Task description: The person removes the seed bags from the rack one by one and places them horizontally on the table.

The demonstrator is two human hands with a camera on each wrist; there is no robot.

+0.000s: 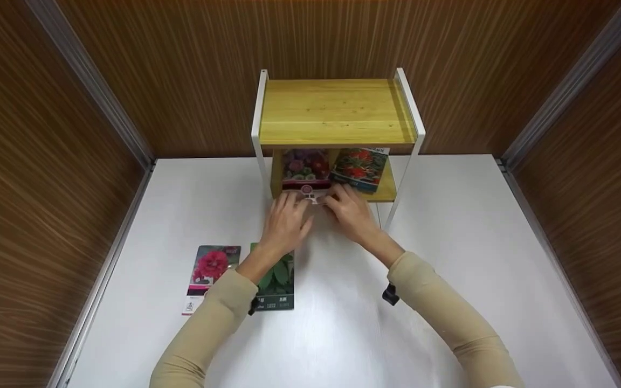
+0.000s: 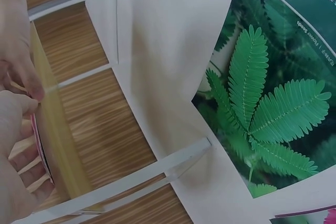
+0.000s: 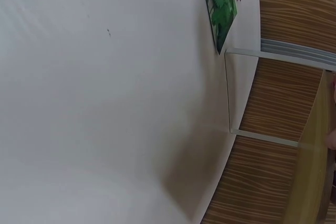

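Note:
A seed packet with pink and red flowers (image 1: 306, 167) leans on the lower board of a small two-tier shelf (image 1: 337, 110), under its top board. My left hand (image 1: 286, 220) holds the packet's lower left part; in the left wrist view its fingers (image 2: 35, 174) are bent about the packet's edge. My right hand (image 1: 351, 214) pinches the lower right corner, its thumb close to the left one. Beside it, a packet with red-orange flowers (image 1: 360, 167) stands tilted on the same board. The right wrist view catches only a fingertip (image 3: 331, 140) at its edge.
On the white table (image 1: 332, 334), a green-leaf packet (image 1: 278, 285) and a pink-flower packet (image 1: 213, 264) lie at the left, partly under my left forearm. White side frames (image 1: 411, 108) bound the shelf. Wood-grain walls (image 1: 197, 64) enclose the table.

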